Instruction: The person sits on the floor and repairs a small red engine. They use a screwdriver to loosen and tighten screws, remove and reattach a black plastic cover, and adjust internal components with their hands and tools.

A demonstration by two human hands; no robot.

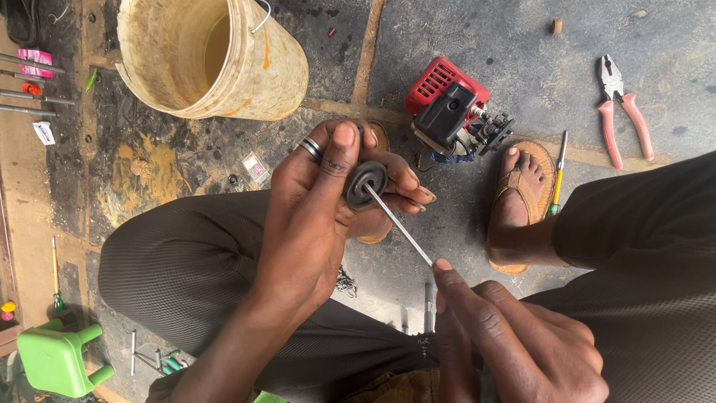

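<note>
Big stained yellowish bucket (212,56) lies tipped at top, a small red-and-black engine (453,108) right of it on the floor. Left hand (321,201) pinches a round dark grey disc (365,183), kinda ridged, up over the knees. Right hand (514,336) grips a thin metal rod (399,225) poked into its centre. Little pink-striped packet (256,167) sits below the bucket.

— Where does the view sit?
— On the person's head, facing steeply down, close over both hands and knees.
— How far does it reach?
— To the floor (477,45) around the feet.
</note>
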